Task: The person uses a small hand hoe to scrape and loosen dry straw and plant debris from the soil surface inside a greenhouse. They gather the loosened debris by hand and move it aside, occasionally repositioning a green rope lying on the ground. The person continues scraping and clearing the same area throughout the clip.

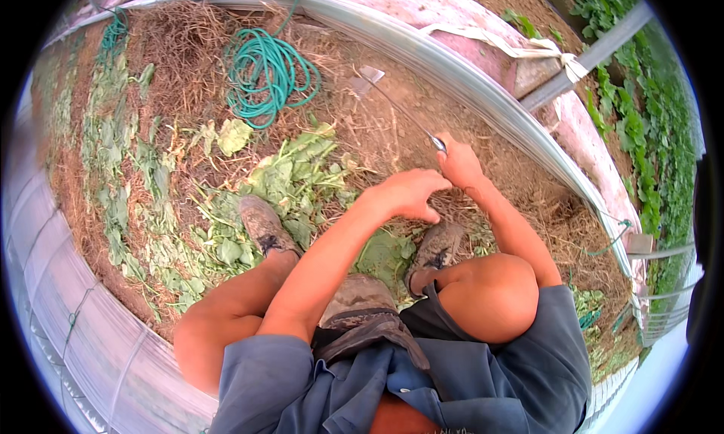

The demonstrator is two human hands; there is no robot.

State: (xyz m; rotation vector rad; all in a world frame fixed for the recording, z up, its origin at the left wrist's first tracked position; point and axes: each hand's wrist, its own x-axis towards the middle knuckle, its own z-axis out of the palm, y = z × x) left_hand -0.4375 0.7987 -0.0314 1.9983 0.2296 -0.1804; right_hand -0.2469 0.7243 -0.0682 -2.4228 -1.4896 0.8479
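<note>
My right hand (pixel 461 162) grips the handle of a long-shafted hand hoe (pixel 404 111). Its thin metal shaft runs away to the upper left, and the flat blade (pixel 367 81) rests at the bare soil. Close by my right wrist is my left hand (pixel 407 195), thumb and fingers apart, with nothing seen between them. Whether its fingertips touch the wrist I cannot tell. Below the hands lie dry stalks (pixel 452 205) and a broad green leaf (pixel 384 256) between my shoes. Wilted cut leaves (pixel 297 171) are heaped beyond my left shoe (pixel 266 225).
A coiled green rope (pixel 268 75) lies beside a pile of dry stems (pixel 181 35). Rolled plastic sheeting (pixel 396 44) curves along the far and right sides, with a metal pole (pixel 599 49) beyond it. Green plants (pixel 650 134) grow at right; translucent film (pixel 102 338) borders the left.
</note>
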